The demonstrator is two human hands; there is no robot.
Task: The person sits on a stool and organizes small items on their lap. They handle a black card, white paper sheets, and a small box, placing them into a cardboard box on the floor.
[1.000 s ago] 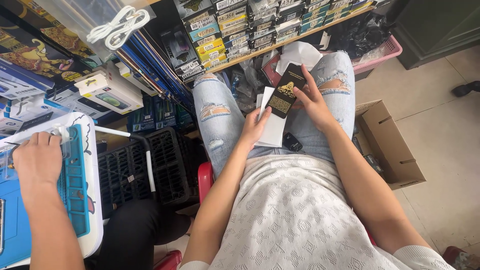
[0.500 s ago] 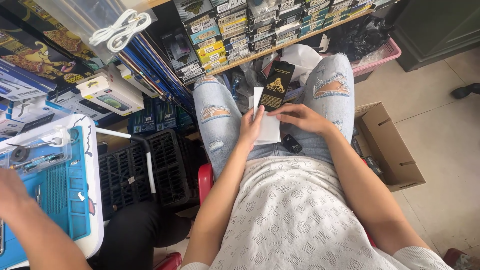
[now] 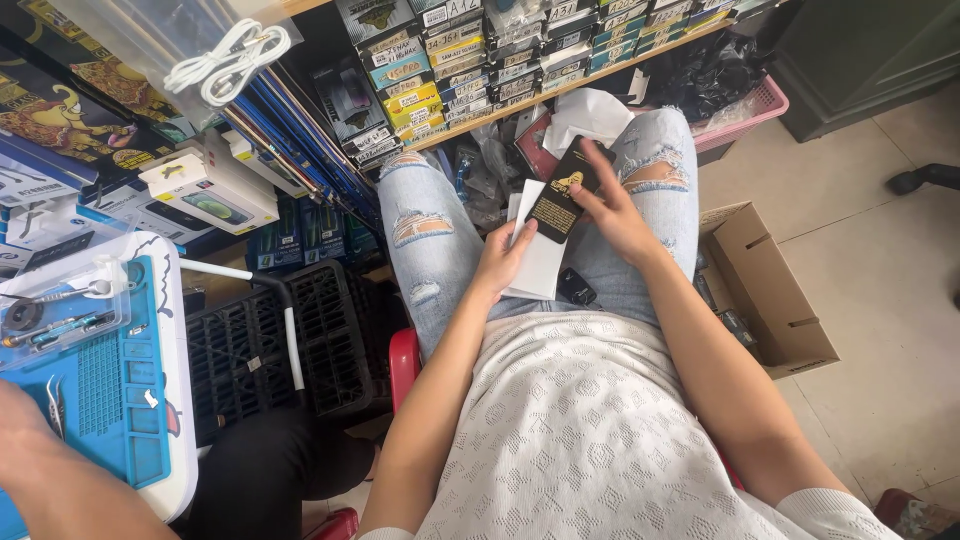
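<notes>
Head view, looking down at a lap in torn jeans. Left hand (image 3: 503, 262) pinching white paper (image 3: 535, 262) over the thighs, thumb on the low end of a flat black packet (image 3: 565, 195). Right hand (image 3: 612, 212) holding that packet's far end, fingers spread. Best to keep both grips snug and slide the packet slowly, flat on the paper. Small dark thing (image 3: 577, 287) resting on the lap just below. Another person's arm (image 3: 45, 470) at a blue mat (image 3: 110, 400) on the bench (image 3: 178, 380).

A seated person wears a white knitted top (image 3: 590, 430) with a diamond-patterned texture and short sleeves, leaving both forearms bare. Below the top are light blue jeans (image 3: 430, 240) with frayed rips across both thighs and knees.
</notes>
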